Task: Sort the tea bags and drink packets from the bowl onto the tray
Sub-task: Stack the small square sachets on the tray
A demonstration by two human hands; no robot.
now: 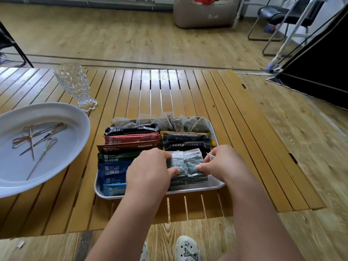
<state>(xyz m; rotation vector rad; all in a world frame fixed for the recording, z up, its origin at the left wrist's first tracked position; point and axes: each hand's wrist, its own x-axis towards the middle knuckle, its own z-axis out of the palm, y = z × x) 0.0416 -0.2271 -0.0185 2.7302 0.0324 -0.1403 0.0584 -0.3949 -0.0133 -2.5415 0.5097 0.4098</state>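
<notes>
A grey tray [214, 187] sits on the slatted wooden table and holds sorted items. Pyramid tea bags [169, 122] line its far edge. Long drink packets [131, 142] in black, red, brown, green and blue are stacked down its left side, and black sticks [186, 141] lie at the right. Two small grey-white sachets [185, 163] lie side by side at the front right, on top of others. My left hand [148, 174] pinches the left sachet. My right hand [220, 162] pinches the right one. The white bowl [62, 112] stands at the left.
In the bowl lie several thin wire picks [37, 140] with heart-shaped ends. A cut-glass goblet [75, 83] stands behind the bowl. The table's near edge runs just below the tray. Beyond the table are a beige pouf [205, 13], a chair [278, 17] and a black panel [320, 72].
</notes>
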